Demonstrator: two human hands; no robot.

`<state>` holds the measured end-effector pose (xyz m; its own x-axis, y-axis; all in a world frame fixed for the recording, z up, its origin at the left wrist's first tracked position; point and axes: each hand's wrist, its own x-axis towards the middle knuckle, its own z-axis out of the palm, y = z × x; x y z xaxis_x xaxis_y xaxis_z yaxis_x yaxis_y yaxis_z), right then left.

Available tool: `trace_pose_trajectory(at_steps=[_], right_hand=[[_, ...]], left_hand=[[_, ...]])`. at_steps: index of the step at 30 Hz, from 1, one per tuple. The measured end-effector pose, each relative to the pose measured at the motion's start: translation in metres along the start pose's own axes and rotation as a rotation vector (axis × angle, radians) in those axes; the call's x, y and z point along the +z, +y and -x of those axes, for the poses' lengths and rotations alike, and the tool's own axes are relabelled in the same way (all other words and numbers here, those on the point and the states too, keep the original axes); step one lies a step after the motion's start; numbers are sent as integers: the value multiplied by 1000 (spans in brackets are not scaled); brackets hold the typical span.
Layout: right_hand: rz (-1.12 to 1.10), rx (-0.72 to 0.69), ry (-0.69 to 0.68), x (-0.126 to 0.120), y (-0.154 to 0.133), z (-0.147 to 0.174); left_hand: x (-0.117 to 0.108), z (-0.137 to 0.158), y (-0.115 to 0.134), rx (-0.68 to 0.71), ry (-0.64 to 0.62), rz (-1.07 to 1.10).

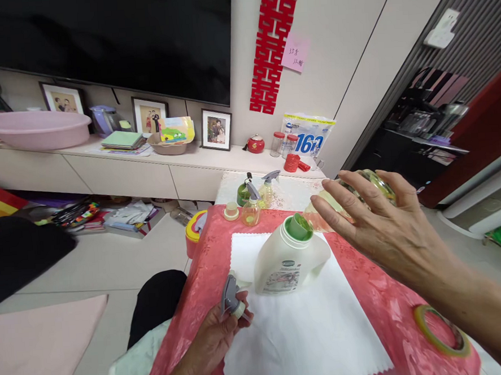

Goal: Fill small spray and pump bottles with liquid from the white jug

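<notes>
Low in the view, at the near side, the left hand (219,336) reaches up from the bottom edge, fingers closed around a grey plastic spray trigger (230,296) with a pale collar, held above a white cloth with a scalloped edge (302,337); to the right, a ring-shaped roll of yellowish tape (440,331) lies on the glossy red plastic table cover (211,246); from the lower right the forearm slants up and inward, back of the right hand (391,230) toward the camera, fingers spread and partly bent around a clear rounded bottle (378,184); that bottle is tipped leftward, its lower end by the green spout (300,227) of a cream-white plastic jug (276,265), upright on the cloth; whether they touch, I cannot tell; beyond the jug stand a clear round spray bottle with a grey trigger (251,214) and, left of it, a pale round cap (230,212); farther off, a shiny red lidded pot (256,145) sits on a long white ledge (238,161); above the ledge hangs a wide black television (118,43).
</notes>
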<state>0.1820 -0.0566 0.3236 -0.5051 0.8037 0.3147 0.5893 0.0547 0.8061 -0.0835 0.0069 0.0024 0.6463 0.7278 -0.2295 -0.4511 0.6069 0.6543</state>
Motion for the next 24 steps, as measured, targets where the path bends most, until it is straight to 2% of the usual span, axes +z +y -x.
trace_pose_trajectory(at_steps=[8,12,16,18,20,22,24], right_hand=[[18,30,47,-1,-5,4],[-45,167,-9,7,-7,13],[-160,284,-51,17,1,40],[-276,324,-79,19,3,62],[-495,395,-118,19,-4,86],[-709,481,-168,20,-24,109],[-852,499,-228,21,-57,130]], left_hand=[[4,0,1,-5,10,-31],[11,1,5,-23,22,-43],[28,5,18,-27,80,-11],[37,7,28,4,127,22],[43,8,38,39,161,78],[44,8,47,83,184,118],[44,9,54,147,220,139]])
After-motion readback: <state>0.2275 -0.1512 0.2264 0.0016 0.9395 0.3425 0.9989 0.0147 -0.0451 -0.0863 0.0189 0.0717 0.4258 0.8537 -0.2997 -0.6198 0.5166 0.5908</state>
